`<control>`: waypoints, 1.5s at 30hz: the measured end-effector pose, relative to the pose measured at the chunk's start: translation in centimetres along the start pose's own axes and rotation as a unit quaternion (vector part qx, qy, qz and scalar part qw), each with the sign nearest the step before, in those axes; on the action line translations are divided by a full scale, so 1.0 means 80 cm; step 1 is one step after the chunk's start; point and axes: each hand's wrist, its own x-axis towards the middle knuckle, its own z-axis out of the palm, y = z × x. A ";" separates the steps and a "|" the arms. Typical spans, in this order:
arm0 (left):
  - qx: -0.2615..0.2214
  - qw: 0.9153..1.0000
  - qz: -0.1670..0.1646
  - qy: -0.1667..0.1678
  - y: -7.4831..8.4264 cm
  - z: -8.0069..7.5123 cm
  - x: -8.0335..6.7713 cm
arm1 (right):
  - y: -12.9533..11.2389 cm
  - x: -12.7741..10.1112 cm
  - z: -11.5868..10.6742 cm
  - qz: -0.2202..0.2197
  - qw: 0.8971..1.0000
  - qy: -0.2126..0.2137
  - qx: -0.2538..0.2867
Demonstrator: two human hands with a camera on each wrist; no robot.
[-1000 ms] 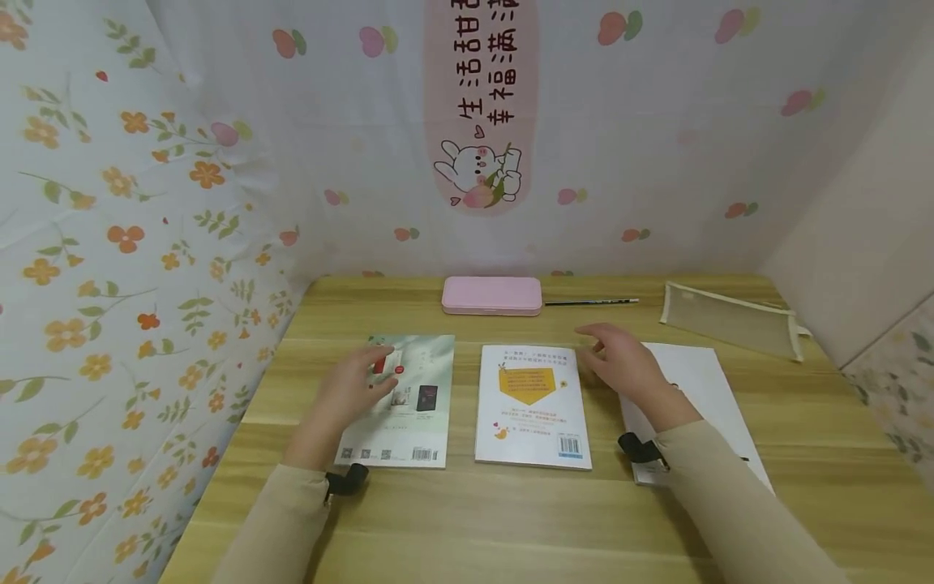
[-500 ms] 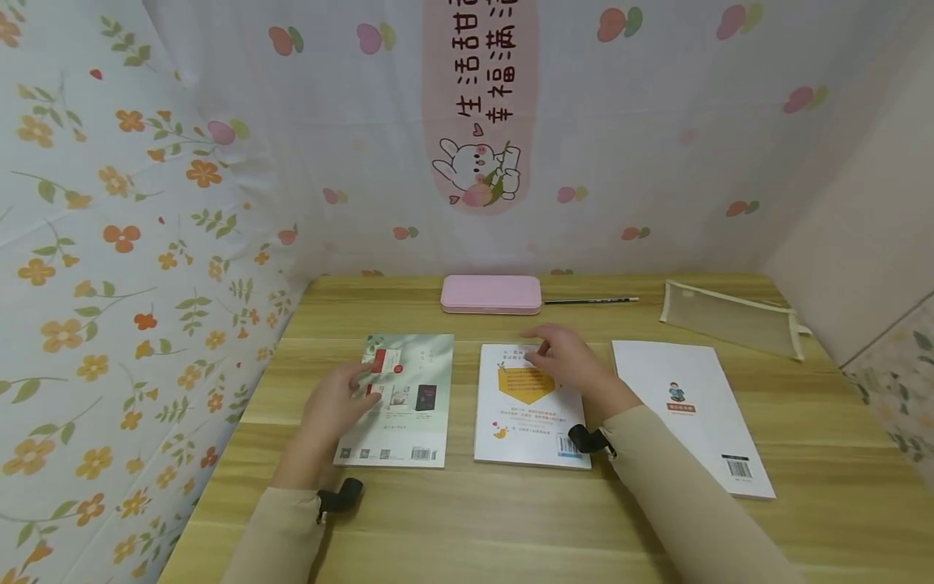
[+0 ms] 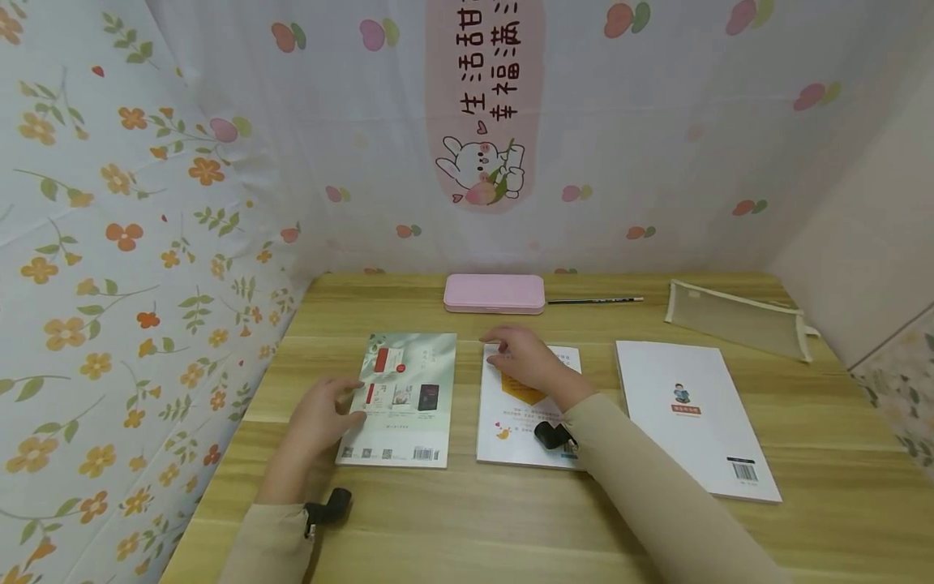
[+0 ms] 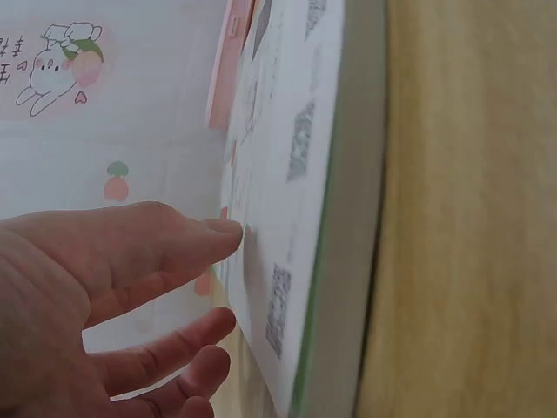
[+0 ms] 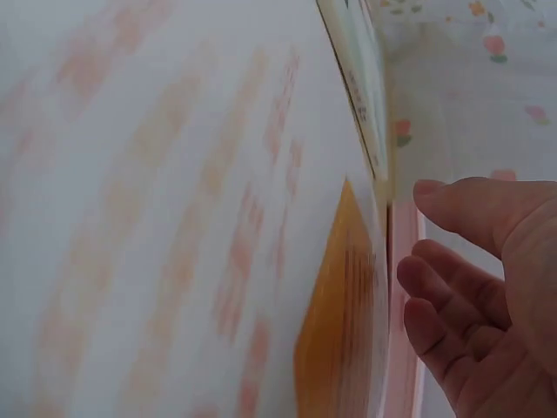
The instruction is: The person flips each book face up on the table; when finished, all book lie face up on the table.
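At the far left a floral curtain (image 3: 109,284) hangs beside the wooden table (image 3: 409,527). Next comes the left hand (image 3: 321,418), at the left edge of the pale green book (image 3: 397,422). Its thumb stands apart from the loosely bent fingers; the book lies flat just beyond their tips, and whether the thumb touches the cover I cannot tell.

To the right, well apart from that book, the badge book (image 3: 514,434) lies flat, white with an orange shape on its cover. The right hand (image 3: 529,361) is over its far end, thumb and fingers apart and slightly curved, tips near the far left corner. This hand, its wrist and a black wrist camera (image 3: 550,435) hide part of the cover.

Behind the books sits a pink case (image 3: 494,294), with a dark pencil (image 3: 597,301) just beside its right end. Further right lies the plain white book (image 3: 696,430), its near left portion covered by the right sleeve (image 3: 649,487). A mesh pouch (image 3: 737,320) lies beyond it at the back right.

Counted: three books, one case, one pencil, one pouch.
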 end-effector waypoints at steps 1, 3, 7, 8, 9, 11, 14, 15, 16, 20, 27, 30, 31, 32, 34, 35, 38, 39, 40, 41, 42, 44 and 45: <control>0.000 1.000 -0.002 -0.002 -0.002 0.000 -0.002 | -0.004 0.003 0.003 -0.006 1.000 -0.004 0.000; -0.002 1.000 -0.008 -0.006 -0.006 0.000 -0.004 | -0.011 0.010 0.007 -0.012 1.000 -0.010 0.001; -0.008 1.000 -0.013 -0.013 -0.008 0.000 -0.008 | -0.020 0.023 0.016 -0.023 1.000 -0.012 0.000; -0.010 1.000 -0.016 -0.016 -0.007 0.000 -0.008 | -0.022 0.026 0.018 -0.025 1.000 -0.013 -0.001; -0.011 1.000 -0.018 -0.018 -0.007 0.000 -0.009 | -0.023 0.028 0.020 -0.026 1.000 -0.014 -0.004; -0.012 1.000 -0.017 -0.023 -0.007 0.000 -0.010 | -0.025 0.033 0.024 -0.029 0.999 -0.015 -0.022; -0.013 0.999 -0.014 -0.026 -0.006 0.000 -0.012 | -0.028 0.038 0.028 -0.024 0.998 -0.024 -0.050; -0.013 0.999 -0.011 -0.027 -0.006 -0.001 -0.012 | -0.029 0.040 0.030 -0.023 0.998 -0.026 -0.060; -0.014 0.999 -0.007 -0.028 -0.006 -0.001 -0.013 | -0.030 0.041 0.031 -0.022 0.997 -0.030 -0.069; -0.017 0.999 -0.004 -0.028 -0.006 -0.001 -0.016 | -0.033 0.045 0.035 -0.017 0.995 -0.042 -0.090; -0.012 1.000 0.003 -0.028 -0.005 -0.002 -0.016 | -0.034 0.051 0.037 0.006 0.996 -0.044 -0.075; -0.009 1.000 -0.003 -0.028 -0.005 -0.001 -0.017 | -0.032 0.053 0.037 -0.003 0.996 -0.048 -0.077; -0.009 1.000 -0.006 -0.027 -0.007 -0.001 -0.018 | -0.032 0.054 0.038 -0.005 0.996 -0.049 -0.079; -0.009 1.000 -0.007 -0.027 -0.008 0.000 -0.019 | -0.032 0.055 0.038 -0.005 0.996 -0.049 -0.077; -0.008 1.000 -0.009 -0.026 -0.011 0.000 -0.020 | -0.031 0.056 0.039 -0.003 0.996 -0.050 -0.072; -0.006 1.000 -0.008 -0.026 -0.012 0.001 -0.020 | -0.031 0.056 0.040 -0.001 0.996 -0.050 -0.069; -0.001 1.000 -0.004 -0.029 -0.014 0.000 -0.022 | -0.031 0.058 0.040 0.000 0.997 -0.047 -0.061; 0.000 1.000 -0.004 -0.029 -0.015 0.000 -0.022 | -0.032 0.059 0.041 -0.002 0.997 -0.046 -0.062; 0.002 1.000 -0.003 -0.029 -0.016 0.000 -0.022 | -0.032 0.061 0.042 -0.005 0.997 -0.045 -0.061; 0.004 1.000 -0.002 -0.029 -0.016 0.000 -0.022 | -0.033 0.062 0.043 -0.007 0.997 -0.044 -0.061; 0.004 1.000 -0.001 -0.028 -0.017 0.000 -0.022 | -0.033 0.064 0.044 -0.010 0.997 -0.042 -0.063; 0.006 1.000 -0.001 -0.026 -0.018 0.000 -0.022 | -0.033 0.069 0.047 -0.016 0.997 -0.036 -0.068; 0.007 1.000 -0.002 -0.025 -0.018 0.000 -0.022 | -0.033 0.071 0.049 -0.018 0.997 -0.033 -0.073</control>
